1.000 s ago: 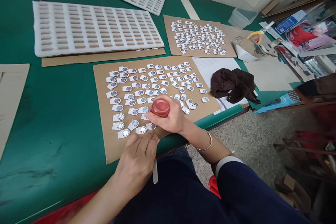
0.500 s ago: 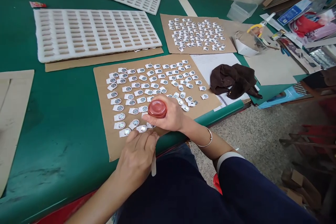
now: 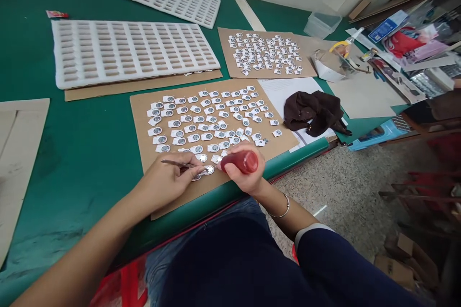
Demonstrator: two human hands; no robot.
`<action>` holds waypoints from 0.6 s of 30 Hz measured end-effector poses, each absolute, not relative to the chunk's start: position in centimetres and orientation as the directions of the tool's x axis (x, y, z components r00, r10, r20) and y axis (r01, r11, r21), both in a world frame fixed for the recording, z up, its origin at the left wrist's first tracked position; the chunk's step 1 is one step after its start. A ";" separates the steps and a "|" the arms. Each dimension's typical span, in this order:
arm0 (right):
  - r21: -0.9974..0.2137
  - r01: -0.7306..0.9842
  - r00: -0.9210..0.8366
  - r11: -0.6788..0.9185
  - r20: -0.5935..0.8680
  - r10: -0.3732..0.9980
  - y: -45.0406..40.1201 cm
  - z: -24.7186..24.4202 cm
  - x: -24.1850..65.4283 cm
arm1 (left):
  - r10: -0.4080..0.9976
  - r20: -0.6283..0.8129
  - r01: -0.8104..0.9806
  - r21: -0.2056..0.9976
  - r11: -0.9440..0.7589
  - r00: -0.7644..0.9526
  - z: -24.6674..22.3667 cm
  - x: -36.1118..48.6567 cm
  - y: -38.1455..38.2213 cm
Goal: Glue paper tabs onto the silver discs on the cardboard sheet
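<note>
My left hand (image 3: 167,180) is closed around thin metal tweezers (image 3: 173,162), whose tip end lies at a small round badge-like piece (image 3: 208,170) on a white backing. My right hand (image 3: 252,181) grips a red squeeze bottle (image 3: 239,160), tilted so its nozzle end points left, close to that same piece. Both hands are over the near edge of a brown cardboard sheet (image 3: 141,127). Rows of similar round pieces with white tabs cover the sheet, and my left hand hides some of them.
Behind is a second cardboard sheet (image 3: 225,50) with many such pieces. White slotted foam trays (image 3: 59,57) lie at the back left. A dark brown cloth (image 3: 311,111) rests on paper to the right, near a clear plastic box (image 3: 320,24) and yellow-handled scissors (image 3: 339,47).
My left hand has moved up and left, and its tweezers have swung from pointing toward me to lying across. The bottle has shifted right and tipped from end-on to nearly sideways.
</note>
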State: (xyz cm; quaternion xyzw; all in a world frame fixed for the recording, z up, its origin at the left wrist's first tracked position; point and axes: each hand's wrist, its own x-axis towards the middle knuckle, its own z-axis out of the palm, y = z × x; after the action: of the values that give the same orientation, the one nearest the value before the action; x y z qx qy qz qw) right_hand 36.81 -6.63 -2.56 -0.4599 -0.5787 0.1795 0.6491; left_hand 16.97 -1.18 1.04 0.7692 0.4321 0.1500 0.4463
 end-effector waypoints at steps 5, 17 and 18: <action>-0.839 0.211 0.324 0.502 0.544 0.774 -6.7 -3.0 36.9 | 0.804 -0.161 0.528 0.823 -0.211 0.572 0.8 16.7 -1.3; -0.822 0.306 0.235 0.481 0.555 0.798 -6.5 -2.6 36.8 | 0.804 -0.117 0.506 0.826 -0.247 0.582 0.6 16.4 -1.5; -0.816 0.317 0.232 0.484 0.561 0.794 -6.5 -2.5 36.8 | 0.804 -0.113 0.507 0.824 -0.252 0.584 0.5 16.4 -1.5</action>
State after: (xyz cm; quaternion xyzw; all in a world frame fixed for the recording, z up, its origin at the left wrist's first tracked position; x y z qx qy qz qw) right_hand 36.75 -6.47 -2.48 -0.4711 -0.5896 0.1903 0.6279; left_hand 16.40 -1.49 0.55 0.7732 0.4240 0.1684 0.4405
